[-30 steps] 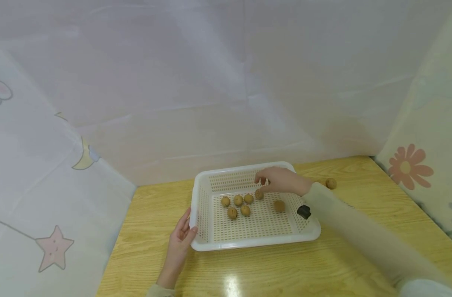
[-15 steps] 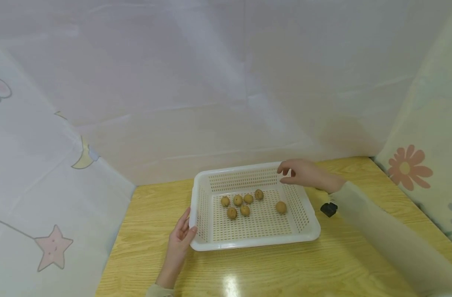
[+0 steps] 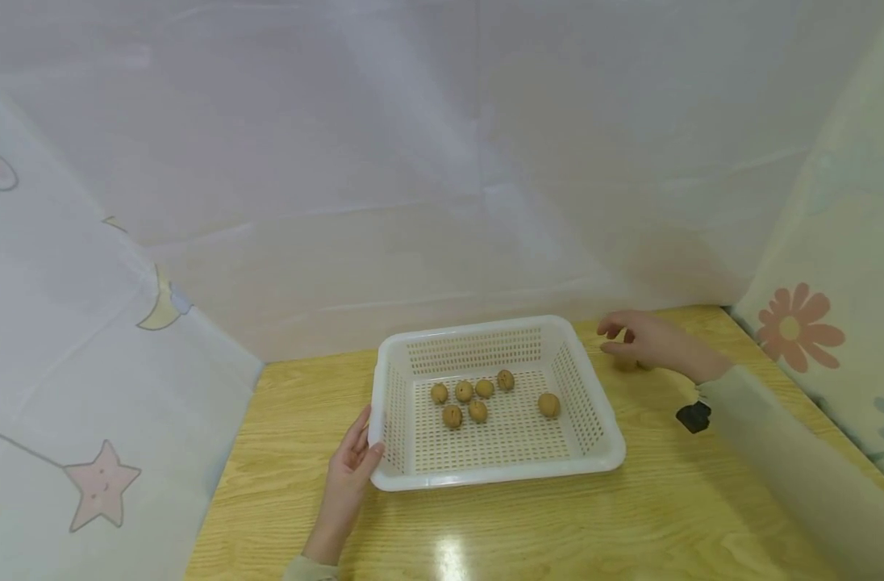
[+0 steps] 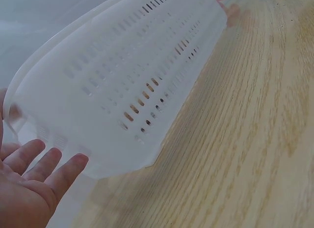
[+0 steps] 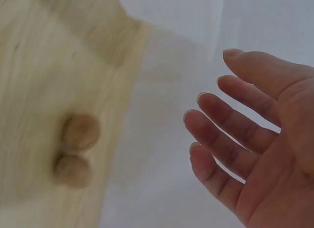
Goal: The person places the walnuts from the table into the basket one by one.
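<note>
A white plastic basket (image 3: pixel 496 474) with slotted walls sits on the table, several walnuts (image 3: pixel 477 411) lying apart on its floor. My left hand (image 3: pixel 349 472) holds the basket's left end, thumb at the rim and fingers against the outer wall. In the left wrist view the fingers (image 4: pixel 66 174) touch the basket's side (image 4: pixel 108 81). Past the basket's right end, my right hand (image 3: pixel 652 345) hovers over the table with fingers loosely bent and nothing in them. Two walnuts (image 5: pixel 81 132) lie on the wood below in the right wrist view; in the head view the hand mostly hides them.
The wooden table (image 3: pixel 289 420) meets a pale cloth backdrop (image 3: pixel 442 202) along its far edge. More printed cloth hangs at the left and right, with a flower (image 3: pixel 798 329) on the right one. A dark device (image 3: pixel 694 417) is worn at the right wrist.
My right hand has moved right, from above the walnuts in the basket, over the rim, to beyond the basket's right end. The left hand and the basket stay in place.
</note>
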`<state>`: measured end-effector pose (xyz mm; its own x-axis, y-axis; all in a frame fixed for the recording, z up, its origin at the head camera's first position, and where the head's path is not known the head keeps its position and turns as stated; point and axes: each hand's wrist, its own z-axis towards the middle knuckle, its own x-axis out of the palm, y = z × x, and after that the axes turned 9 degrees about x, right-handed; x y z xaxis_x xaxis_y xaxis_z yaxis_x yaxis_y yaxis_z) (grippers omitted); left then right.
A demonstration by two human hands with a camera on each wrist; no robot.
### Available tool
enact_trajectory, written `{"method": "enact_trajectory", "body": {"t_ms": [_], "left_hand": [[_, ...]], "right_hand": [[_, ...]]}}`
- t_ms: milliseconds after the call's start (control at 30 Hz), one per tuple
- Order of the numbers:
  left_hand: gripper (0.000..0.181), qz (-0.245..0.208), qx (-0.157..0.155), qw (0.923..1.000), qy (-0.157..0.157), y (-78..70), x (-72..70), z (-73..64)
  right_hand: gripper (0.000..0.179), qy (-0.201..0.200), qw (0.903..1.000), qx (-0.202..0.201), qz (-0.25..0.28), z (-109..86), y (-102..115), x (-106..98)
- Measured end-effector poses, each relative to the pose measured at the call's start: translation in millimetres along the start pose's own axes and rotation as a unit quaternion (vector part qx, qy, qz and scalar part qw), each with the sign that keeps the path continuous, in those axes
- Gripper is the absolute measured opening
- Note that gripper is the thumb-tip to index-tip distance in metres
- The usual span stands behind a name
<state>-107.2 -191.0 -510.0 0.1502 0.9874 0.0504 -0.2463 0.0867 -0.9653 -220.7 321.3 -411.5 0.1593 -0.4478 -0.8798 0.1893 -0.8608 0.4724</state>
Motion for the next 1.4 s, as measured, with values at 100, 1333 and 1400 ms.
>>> {"method": "enact_trajectory", "body": {"t_ms": [100,1333,1400], "left_hand": [[0.067,0.001,-0.002,1.0000,0.000,-0.7,0.1,0.1],[0.066,-0.005,0.001,1.0000,-0.004,-1.6,2.6,-1.0],[0.066,-0.005,0.002,1.0000,-0.004,-2.0,2.3,-0.9]], "right_hand": [[0.033,0.000,1.0000,0.009,0.003,-4.4,-20.3,-1.3],[0.049,-0.003,0.9964,0.084,-0.003,-8.5,-111.9,42.4],[0.049,-0.003,0.9965,0.083,-0.003,-9.6,-111.6,42.1]]}}
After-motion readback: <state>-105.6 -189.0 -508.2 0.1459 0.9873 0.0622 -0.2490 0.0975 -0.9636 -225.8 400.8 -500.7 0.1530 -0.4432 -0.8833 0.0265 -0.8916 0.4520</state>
